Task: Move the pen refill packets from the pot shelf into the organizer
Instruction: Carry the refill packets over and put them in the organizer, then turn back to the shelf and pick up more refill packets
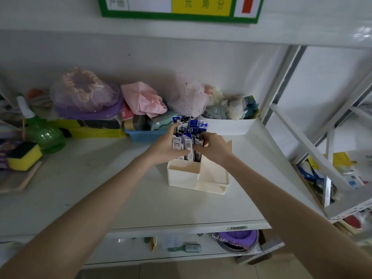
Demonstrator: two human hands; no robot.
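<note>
A cream plastic organizer [203, 178] with several compartments stands on the white shelf [141, 198]. A bunch of blue, white and black pen refill packets [188, 129] stands upright with its lower ends in the organizer's back left compartment. My left hand [167, 146] grips the bunch from the left, thumb across the front. My right hand [213, 147] holds the packets from the right, fingers curled on them. The packets' lower ends are hidden by my hands and the organizer wall.
Behind stand a white bin [227, 125] of bath sponges, a blue basket [145, 134], pink and purple bagged items [86, 93], a green spray bottle [43, 131] and a yellow sponge [24, 156]. A shelf post [281, 81] rises at right.
</note>
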